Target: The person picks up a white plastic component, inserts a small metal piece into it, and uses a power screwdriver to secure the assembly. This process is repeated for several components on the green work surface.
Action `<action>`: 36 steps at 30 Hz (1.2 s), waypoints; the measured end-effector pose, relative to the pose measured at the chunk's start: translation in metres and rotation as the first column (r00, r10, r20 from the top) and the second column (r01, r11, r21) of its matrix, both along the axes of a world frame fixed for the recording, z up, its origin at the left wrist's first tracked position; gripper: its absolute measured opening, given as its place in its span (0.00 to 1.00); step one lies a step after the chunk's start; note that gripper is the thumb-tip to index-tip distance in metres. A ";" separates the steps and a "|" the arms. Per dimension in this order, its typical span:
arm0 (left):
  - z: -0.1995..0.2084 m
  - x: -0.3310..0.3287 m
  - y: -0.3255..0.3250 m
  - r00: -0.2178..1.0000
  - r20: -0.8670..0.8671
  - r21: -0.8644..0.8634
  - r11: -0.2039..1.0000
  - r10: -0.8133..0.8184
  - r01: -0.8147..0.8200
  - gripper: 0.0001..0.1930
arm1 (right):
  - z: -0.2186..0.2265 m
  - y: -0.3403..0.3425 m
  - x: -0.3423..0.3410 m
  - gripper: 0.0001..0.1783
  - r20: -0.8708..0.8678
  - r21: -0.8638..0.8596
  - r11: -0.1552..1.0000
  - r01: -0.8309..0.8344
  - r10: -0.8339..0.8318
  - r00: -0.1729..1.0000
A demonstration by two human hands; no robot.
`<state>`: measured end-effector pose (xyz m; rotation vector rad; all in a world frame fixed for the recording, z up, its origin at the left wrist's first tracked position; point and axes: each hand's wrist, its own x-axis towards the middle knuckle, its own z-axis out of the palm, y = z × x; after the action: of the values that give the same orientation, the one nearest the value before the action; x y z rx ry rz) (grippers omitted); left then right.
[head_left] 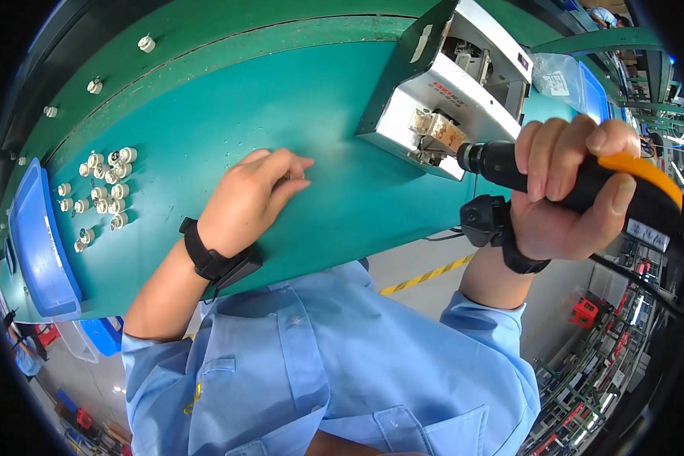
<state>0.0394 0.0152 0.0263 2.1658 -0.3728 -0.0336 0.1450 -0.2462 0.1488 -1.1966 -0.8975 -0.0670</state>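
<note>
My right hand (574, 178) is wrapped round a black electric screwdriver (501, 164) with an orange part at its rear. The driver's front end meets the mouth of a white and black box-shaped machine (463, 102), probably a screw feeder, at the brass-coloured block (438, 129) on its front. Over the green mat (334, 205), my left hand (254, 194) is held with fingers curled and thumb near the forefinger. Whatever it may hold is hidden by the fingers. Several small white round fittings (99, 193) stand in a cluster on the mat, left of my left hand.
A blue tray (42, 243) lies at the left edge of the table. More white fittings (146, 44) sit on the green ledge at the back. Behind the machine are a clear plastic bag (558, 80) and a blue bin (594, 91). A black cable (638, 283) trails from the screwdriver.
</note>
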 end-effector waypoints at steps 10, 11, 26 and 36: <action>-0.015 -0.005 -0.008 0.983 -0.127 -0.243 0.956 0.134 -0.162 0.09 | -0.005 0.019 -0.004 0.22 -0.237 0.092 0.989 -0.115 0.134 0.962; -0.014 -0.003 -0.010 0.979 -0.186 -0.294 0.945 0.088 -0.141 0.09 | -0.006 0.021 -0.014 0.22 -0.219 0.113 0.986 -0.126 0.148 0.964; -0.026 -0.004 -0.008 0.975 -0.195 -0.346 0.923 0.107 -0.171 0.11 | -0.039 0.098 -0.043 0.24 -0.199 -0.086 0.995 -0.050 0.032 0.980; -0.023 -0.004 -0.009 0.971 -0.194 -0.355 0.913 0.138 -0.200 0.10 | -0.027 0.113 -0.046 0.22 -0.169 -0.308 0.951 -0.002 -0.052 0.984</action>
<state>0.0358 0.0057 0.0030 1.7939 -0.0830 -0.0402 0.0994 -0.1336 0.1217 -1.4793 -0.7541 0.1617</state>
